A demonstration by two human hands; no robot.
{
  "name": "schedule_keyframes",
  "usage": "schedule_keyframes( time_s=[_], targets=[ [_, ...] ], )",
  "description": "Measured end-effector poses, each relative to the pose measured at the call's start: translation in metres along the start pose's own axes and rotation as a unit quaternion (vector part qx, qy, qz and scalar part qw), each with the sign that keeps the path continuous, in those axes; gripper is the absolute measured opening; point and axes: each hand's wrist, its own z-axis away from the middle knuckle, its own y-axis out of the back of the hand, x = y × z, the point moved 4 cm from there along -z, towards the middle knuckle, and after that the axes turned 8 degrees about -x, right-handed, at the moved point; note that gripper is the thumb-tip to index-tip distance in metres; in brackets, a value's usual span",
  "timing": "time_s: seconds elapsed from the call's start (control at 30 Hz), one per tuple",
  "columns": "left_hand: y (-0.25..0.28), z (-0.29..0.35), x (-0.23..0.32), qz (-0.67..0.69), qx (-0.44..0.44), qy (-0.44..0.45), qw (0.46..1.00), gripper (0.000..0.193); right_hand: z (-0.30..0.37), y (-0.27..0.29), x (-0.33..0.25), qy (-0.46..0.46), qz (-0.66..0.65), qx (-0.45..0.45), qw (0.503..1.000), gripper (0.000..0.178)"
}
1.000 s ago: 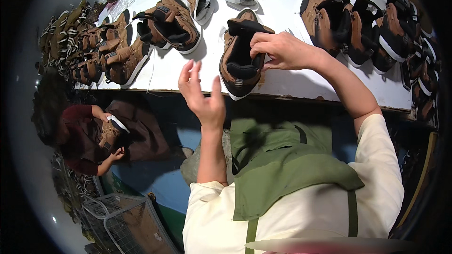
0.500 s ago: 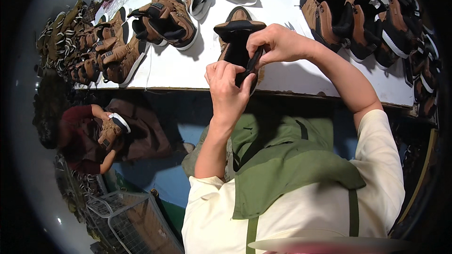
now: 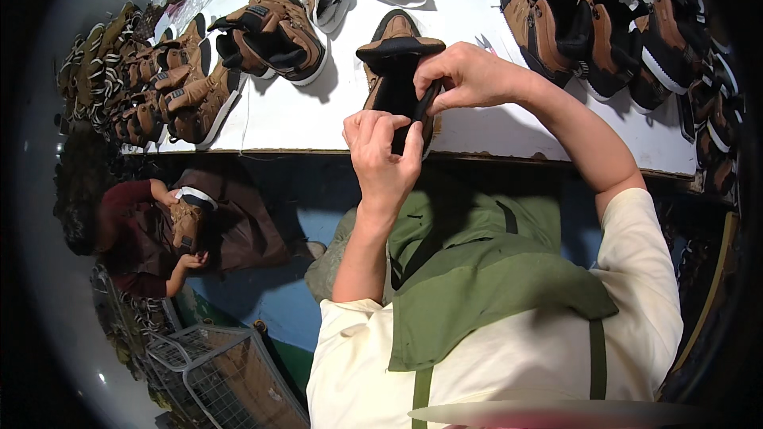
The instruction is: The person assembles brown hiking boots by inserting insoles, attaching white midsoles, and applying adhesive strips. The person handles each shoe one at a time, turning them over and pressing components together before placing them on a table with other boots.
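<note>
A white table [image 3: 493,123] spans the top of the frame, with brown boots in a row at upper left [image 3: 151,87] and more at upper right [image 3: 604,32]. At lower left a co-worker [image 3: 131,230] holds a boot, above a wire basket [image 3: 214,365]. At upper centre a boot [image 3: 393,56] rests on the table edge. The right hand [image 3: 469,75] is clamped on its black collar; the left hand [image 3: 385,155] pinches the collar from below.
</note>
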Motion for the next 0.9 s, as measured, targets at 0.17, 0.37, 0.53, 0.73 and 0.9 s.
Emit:
schedule_keyframes(
  time_s=[0.17,0.37,0.53,0.73,0.9],
  targets=[
    [0.004,0.005,0.005,0.003,-0.011,-0.016,1.0,0.026,0.004,0.003,-0.009,-0.051,0.037,-0.04,0.997,0.028],
    [0.004,0.009,0.0,0.001,-0.018,-0.015,1.0,0.033,0.005,-0.001,-0.02,-0.021,0.096,-0.03,0.995,0.028],
    [0.005,0.013,0.002,0.009,-0.008,0.008,1.0,0.032,0.004,-0.012,-0.031,-0.001,0.108,-0.024,0.994,0.026],
    [0.001,0.012,0.002,0.028,0.004,0.03,0.999,0.029,0.003,-0.011,-0.024,-0.018,0.042,-0.02,0.999,0.019],
    [-0.003,0.008,0.008,0.002,0.002,0.027,1.0,0.026,0.007,-0.014,-0.012,-0.013,0.035,0.062,0.997,0.022]
  ],
)
